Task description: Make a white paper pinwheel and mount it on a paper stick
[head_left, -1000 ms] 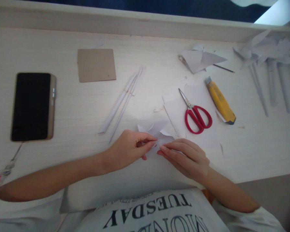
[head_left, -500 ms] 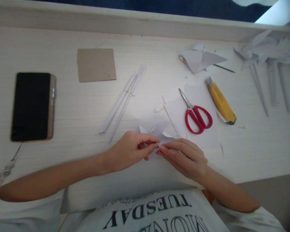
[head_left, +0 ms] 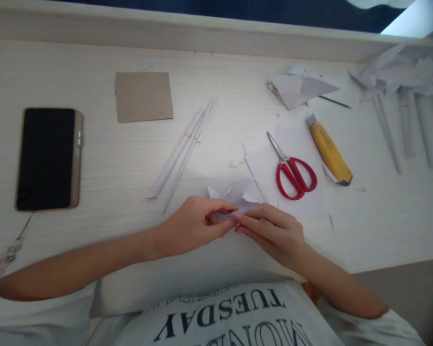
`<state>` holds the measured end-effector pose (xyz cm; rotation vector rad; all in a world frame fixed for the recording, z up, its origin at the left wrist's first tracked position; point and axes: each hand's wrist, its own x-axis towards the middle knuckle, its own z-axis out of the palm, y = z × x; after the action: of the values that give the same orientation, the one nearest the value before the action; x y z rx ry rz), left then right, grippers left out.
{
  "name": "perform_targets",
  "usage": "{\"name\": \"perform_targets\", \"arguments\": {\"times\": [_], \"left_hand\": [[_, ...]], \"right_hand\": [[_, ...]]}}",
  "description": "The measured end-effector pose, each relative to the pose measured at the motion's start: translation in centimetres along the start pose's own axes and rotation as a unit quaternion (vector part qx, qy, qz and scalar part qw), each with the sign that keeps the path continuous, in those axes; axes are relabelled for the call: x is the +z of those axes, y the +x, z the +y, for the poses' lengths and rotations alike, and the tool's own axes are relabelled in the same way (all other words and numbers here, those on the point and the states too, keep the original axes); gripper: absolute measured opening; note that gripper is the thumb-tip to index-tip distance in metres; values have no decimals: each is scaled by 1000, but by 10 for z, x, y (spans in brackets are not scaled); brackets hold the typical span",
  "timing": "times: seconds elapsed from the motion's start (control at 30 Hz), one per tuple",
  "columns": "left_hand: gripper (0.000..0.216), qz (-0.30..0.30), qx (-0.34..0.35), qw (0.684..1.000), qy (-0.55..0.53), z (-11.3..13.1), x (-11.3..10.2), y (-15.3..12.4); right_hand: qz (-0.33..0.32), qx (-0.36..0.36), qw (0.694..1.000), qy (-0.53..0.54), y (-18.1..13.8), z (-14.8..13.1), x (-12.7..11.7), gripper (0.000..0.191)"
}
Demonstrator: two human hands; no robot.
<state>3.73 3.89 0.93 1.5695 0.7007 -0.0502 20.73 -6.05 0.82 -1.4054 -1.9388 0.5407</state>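
Observation:
A white paper pinwheel (head_left: 236, 193) with pointed blades lies low over the table, partly covered by my fingers. My left hand (head_left: 198, 223) pinches it near the middle from the left, thumb below and index finger above. From the right, my right hand (head_left: 274, 230) meets it there, its fingertips closed on the paper's centre and touching the left fingertips. What lies exactly between the fingertips is hidden. Just beyond the hands are rolled paper sticks (head_left: 184, 154) on the left and red-handled scissors (head_left: 292, 175) on a white paper sheet (head_left: 260, 168) on the right.
A yellow box cutter (head_left: 330, 151) lies right of the scissors. Behind it are a folded paper piece (head_left: 299, 89) and several finished pinwheels (head_left: 400, 79) on sticks. To the left are a brown cardboard piece (head_left: 144, 97) and a dark-screened phone (head_left: 46, 158) with a charm strap (head_left: 7, 254).
My right hand has shifted slightly and its fingers have curled a little more. The left thumb and index finger have parted slightly. Everything else on the table is unmoved.

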Motion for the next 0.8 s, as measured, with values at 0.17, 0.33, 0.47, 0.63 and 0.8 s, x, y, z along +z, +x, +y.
{"name": "perform_targets", "arguments": {"times": [0.17,0.33,0.47,0.63,0.8], "left_hand": [[28,6,-1,1000,8,2,-2,1],[27,5,-4,1000,9,3,-3,1],[26,3,3,1000,-8,4,-3,0],[21,18,27,999,-31,4,-2,1],[18,24,36,999,-32,2,-1,2]], "right_hand": [[-38,30,997,56,1,0,-2,36],[-22,67,994,80,3,0,-4,33],[-2,111,992,58,4,-1,-5,36],[-23,111,991,67,5,-1,-6,36],[-10,99,993,71,4,-1,-5,34]]}}
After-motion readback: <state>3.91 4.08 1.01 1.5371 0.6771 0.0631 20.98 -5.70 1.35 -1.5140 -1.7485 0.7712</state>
